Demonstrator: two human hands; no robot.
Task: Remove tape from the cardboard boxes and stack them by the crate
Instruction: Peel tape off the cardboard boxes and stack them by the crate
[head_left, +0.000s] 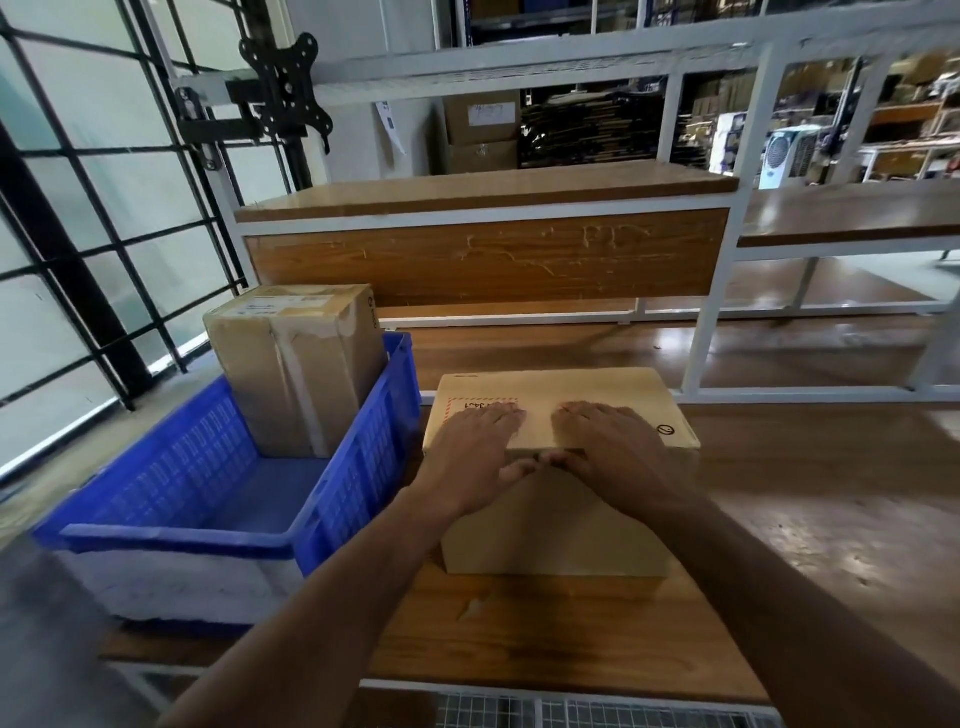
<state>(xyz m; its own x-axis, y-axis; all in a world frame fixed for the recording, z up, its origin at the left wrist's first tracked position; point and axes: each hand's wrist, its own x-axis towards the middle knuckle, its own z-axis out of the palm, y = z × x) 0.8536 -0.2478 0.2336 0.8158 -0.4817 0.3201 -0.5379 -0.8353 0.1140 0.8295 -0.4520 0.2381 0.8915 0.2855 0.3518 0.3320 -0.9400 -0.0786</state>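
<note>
On the counter (779, 519), just right of the blue crate (208, 493), the cardboard box (561, 499) lies under both hands (550, 452), flat, thumbs meeting at its front edge. Next, I'd guess: lifting a tape end.

Matt cardboard box (561, 514) — glossy wood table (779, 519) — blue plastic crate (176, 535)
</note>
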